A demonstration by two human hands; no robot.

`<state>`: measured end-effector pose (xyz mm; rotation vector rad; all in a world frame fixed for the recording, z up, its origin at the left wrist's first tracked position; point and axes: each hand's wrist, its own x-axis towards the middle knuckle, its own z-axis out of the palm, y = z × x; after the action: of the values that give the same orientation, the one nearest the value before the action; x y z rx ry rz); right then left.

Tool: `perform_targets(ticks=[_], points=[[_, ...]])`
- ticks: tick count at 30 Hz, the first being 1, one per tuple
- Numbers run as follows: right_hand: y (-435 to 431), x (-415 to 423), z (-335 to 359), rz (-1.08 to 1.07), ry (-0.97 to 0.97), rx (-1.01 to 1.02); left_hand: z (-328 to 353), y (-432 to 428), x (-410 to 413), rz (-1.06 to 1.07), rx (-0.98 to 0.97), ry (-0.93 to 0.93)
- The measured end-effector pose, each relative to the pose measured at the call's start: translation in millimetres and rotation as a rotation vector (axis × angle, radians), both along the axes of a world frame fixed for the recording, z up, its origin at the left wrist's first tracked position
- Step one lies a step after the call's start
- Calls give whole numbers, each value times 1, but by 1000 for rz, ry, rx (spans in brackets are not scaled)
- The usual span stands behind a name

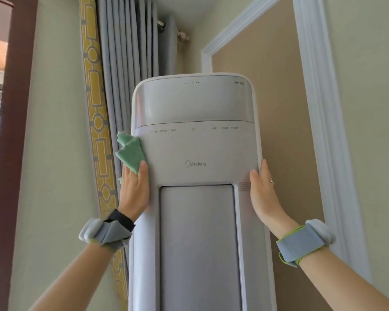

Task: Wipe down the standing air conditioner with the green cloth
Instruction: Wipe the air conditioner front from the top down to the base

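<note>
While "Midea" can be read on the air conditioner (195, 149), the small labels (213, 128) above it are blurred. At its left edge, close to the curtain (130, 52), the green cloth (130, 151) is pinched by thumb and fingers of the left hand (134, 189). The right hand (262, 194) is laid on the right edge, fingers straight, together.

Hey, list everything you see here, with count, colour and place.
standing air conditioner: one, white and silver, centre
green cloth: one, green, unit's left edge
curtain: one, grey with yellow border, behind left
curtain rod: one, metallic, top
wall moulding: one, white, right
window frame: one, dark brown, far left
wrist straps: two, grey, both wrists
ring: one, silvery, right hand
left hand: one, holds the cloth on the unit
right hand: one, flat on unit's right edge
</note>
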<state>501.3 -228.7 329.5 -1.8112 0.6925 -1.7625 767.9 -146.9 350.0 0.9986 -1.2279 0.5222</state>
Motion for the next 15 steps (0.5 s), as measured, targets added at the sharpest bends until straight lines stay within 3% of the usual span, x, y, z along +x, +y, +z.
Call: perform_targets(ticks=[3, 8, 10, 12, 15], points=[[-2, 3, 0, -15, -2, -13, 36, -1, 6, -2, -3, -20], [-5, 10, -1, -79, -26, -32, 162, 1, 3, -53, -5, -11], [-5, 7, -2, -53, -29, -31, 169, 3, -6, -21, -14, -19], [-5, 2, -4, -21, -23, -37, 134, 4, -21, 217, -8, -172], [-3, -2, -7, -3, 6, -58, 46, 3, -46, 588, -5, -679]])
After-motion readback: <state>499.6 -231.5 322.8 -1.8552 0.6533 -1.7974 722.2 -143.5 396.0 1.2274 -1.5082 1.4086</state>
